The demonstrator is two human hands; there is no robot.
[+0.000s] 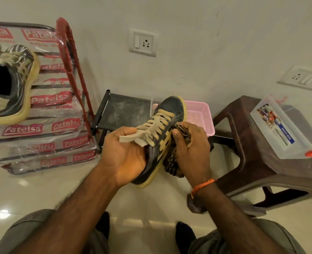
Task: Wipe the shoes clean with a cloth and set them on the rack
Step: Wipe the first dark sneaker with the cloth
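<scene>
- Two shoes show: one dark sneaker [162, 136] with tan laces is held at the centre of the frame, its mate [10, 85] sits on the plastic-wrapped rack [47, 129] at the upper left.
- Left hand [126, 153] cups the held sneaker's heel side, fingers curled round it.
- Right hand [192, 149] grips a striped cloth [171, 162], fingers bunched round it and pressing it to the shoe's side.
- Risk, as I judge it: the loose lace ends could snag in the cloth, or hard rubbing could twist the sneaker from the one-handed hold.
- Just behind lie a pink basket [201, 116] and a black stand [122, 110]; at the right, a brown stool [247, 143] carries a clear box [283, 129].
- Nothing blocks the way to the rack.
</scene>
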